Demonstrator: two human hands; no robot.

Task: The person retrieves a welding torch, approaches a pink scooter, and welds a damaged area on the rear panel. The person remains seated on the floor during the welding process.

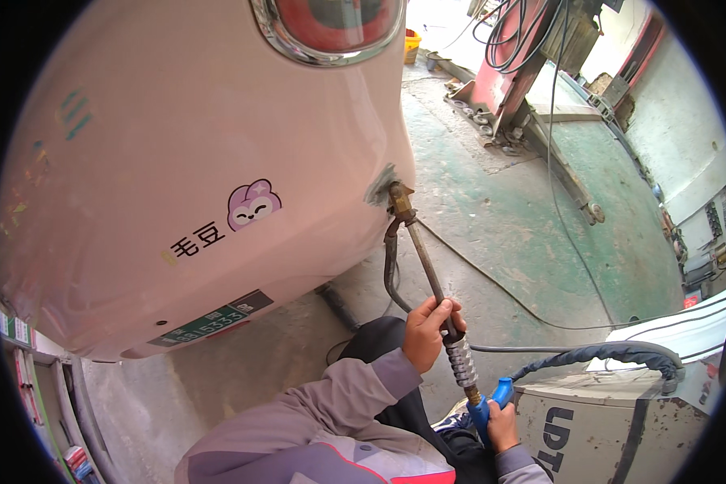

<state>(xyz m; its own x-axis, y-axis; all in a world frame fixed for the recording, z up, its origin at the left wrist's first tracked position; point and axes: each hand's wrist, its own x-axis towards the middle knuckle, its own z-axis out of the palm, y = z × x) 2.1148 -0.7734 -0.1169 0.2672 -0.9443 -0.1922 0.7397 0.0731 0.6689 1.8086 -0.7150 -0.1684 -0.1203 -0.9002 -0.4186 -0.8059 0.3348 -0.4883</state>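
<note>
The car body (161,121) is pale pink, with a dark grey smudge (375,188) by its right edge, a purple-and-white cartoon sticker (255,211) and a green-and-grey plate (202,324) along its lower edge. The tool's grip (479,413) is blue, its rod (425,258) brown, its ribbed coil (462,360) silver. The floor (508,218) is patchy green over grey.

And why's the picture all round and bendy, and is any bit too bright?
In the head view, the fisheye lens leaves black corners, and the pale, plain wall looks curved near the rim; the patch beside the yellow plastic bucket is washed out white; the smooth, pale-pink car body shows soft reflections; the silver, coiled metal spring looks fairly sharp.
</note>
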